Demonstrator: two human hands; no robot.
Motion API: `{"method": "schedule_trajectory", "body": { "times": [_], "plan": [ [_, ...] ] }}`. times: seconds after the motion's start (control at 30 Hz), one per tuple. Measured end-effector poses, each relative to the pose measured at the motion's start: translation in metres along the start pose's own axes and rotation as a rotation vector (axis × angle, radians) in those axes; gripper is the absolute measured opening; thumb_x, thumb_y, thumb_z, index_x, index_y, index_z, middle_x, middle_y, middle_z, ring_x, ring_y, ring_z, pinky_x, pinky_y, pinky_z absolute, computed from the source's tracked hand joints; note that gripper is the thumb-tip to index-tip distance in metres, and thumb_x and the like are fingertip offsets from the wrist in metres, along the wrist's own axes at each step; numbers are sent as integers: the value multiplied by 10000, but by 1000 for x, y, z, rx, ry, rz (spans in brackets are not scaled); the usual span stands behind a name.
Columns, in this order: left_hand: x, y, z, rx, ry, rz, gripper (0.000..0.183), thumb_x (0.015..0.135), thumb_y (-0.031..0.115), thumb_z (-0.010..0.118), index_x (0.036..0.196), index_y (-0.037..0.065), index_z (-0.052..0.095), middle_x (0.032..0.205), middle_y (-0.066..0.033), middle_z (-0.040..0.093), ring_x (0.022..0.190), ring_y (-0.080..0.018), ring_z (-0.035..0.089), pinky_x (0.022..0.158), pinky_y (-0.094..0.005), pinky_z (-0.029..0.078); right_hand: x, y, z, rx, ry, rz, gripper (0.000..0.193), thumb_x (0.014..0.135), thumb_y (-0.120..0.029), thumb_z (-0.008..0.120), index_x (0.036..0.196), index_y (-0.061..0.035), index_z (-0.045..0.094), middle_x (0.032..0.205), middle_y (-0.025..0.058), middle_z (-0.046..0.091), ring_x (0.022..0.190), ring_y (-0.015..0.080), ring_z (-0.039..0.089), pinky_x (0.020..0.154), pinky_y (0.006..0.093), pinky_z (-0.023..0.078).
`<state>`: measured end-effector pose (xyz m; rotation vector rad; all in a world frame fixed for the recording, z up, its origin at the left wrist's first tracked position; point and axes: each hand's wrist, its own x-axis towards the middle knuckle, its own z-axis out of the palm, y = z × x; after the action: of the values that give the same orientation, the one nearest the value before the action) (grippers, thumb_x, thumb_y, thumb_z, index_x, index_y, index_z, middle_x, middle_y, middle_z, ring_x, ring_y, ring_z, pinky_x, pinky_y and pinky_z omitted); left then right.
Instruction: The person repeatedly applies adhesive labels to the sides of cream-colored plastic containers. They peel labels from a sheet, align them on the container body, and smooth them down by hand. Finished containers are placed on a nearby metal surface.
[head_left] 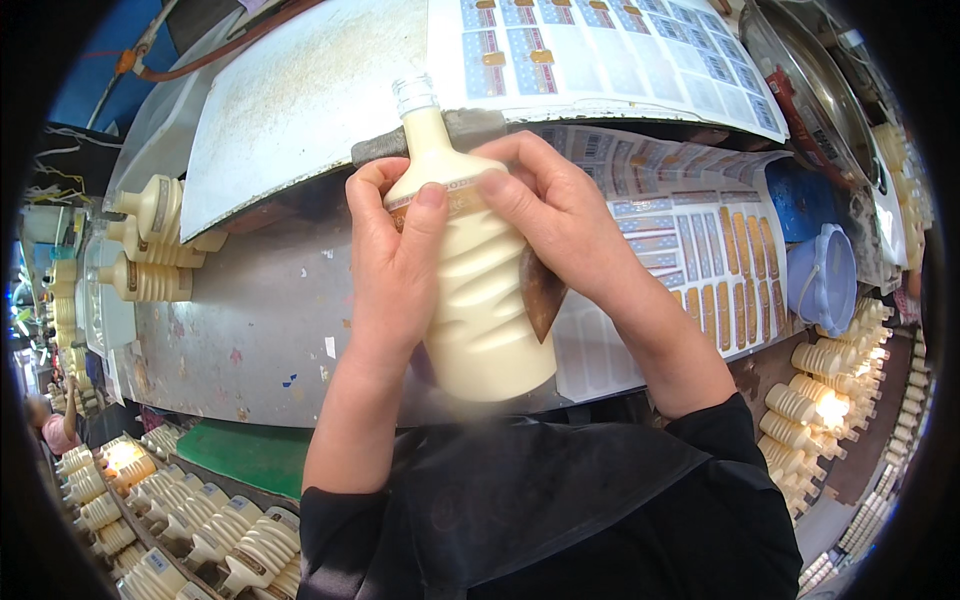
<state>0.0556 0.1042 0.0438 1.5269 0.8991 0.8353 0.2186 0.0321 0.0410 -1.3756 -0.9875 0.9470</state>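
A cream-coloured bottle (490, 325) with spiral ridges and a clear glass neck lies tilted in front of me, its mouth pointing away. My left hand (390, 250) grips its left side, with the thumb on a band-like label (455, 197) across the shoulder. On the other side my right hand (560, 215) wraps the shoulder, its thumb pressing the label's right part. From under my right palm sticks a flat, brown, pointed piece (543, 300); how it is held is hidden. Behind the bottle's neck is a grey cloth-like roll (430, 135).
Label sheets (690, 240) lie on the right of the grey table (240, 330), with more sheets (600, 60) on the white board (310, 90) behind. A lilac bucket (825, 280) stands at right. Cream bottles (155, 240) sit at left; more rows (240, 540) fill both lower sides.
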Motion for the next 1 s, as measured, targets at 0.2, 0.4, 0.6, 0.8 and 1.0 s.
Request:
{"method": "schedule_trajectory", "body": {
  "times": [0.2, 0.4, 0.6, 0.8, 1.0],
  "plan": [
    [0, -1, -1, -45, -10, -1, 465, 1066, 331, 602, 1329, -13, 435, 1263, -149, 542, 1115, -185, 548, 969, -337, 481, -4, -3, -2, 226, -61, 125, 297, 1085, -203, 491, 1276, -22, 628, 1113, 81, 682, 1035, 124, 611, 904, 298, 498],
    [1, -2, 1, -96, -5, 10, 422, 1070, 293, 602, 1324, -6, 447, 1244, -131, 547, 1101, -163, 545, 962, -320, 481, -2, -5, -11, 323, -119, 191, 344, 1109, -226, 473, 1337, -9, 610, 918, -30, 602, 789, 37, 507, 722, 213, 460],
    [0, -1, 1, -85, -7, 1, 423, 1072, 298, 600, 1325, -4, 448, 1244, -132, 555, 1096, -165, 555, 952, -321, 488, -3, 3, -1, 141, 14, -5, 317, 1064, -238, 572, 1245, 9, 649, 998, 64, 703, 924, 136, 629, 849, 303, 512],
    [-2, 2, 2, -97, -3, -25, 436, 1072, 323, 594, 1332, 3, 449, 1250, -138, 567, 1090, -171, 566, 943, -326, 495, -3, 2, 5, 41, 66, -69, 304, 1050, -251, 603, 1199, 8, 654, 993, 129, 736, 917, 173, 684, 836, 330, 530],
    [-2, 0, 2, -38, 9, 4, 448, 1072, 352, 580, 1328, 6, 455, 1257, -136, 573, 1087, -179, 570, 948, -341, 493, -4, 1, 6, -5, 83, -72, 304, 1053, -255, 598, 1190, 10, 657, 991, 145, 736, 920, 192, 695, 836, 332, 530]
  ]
}}
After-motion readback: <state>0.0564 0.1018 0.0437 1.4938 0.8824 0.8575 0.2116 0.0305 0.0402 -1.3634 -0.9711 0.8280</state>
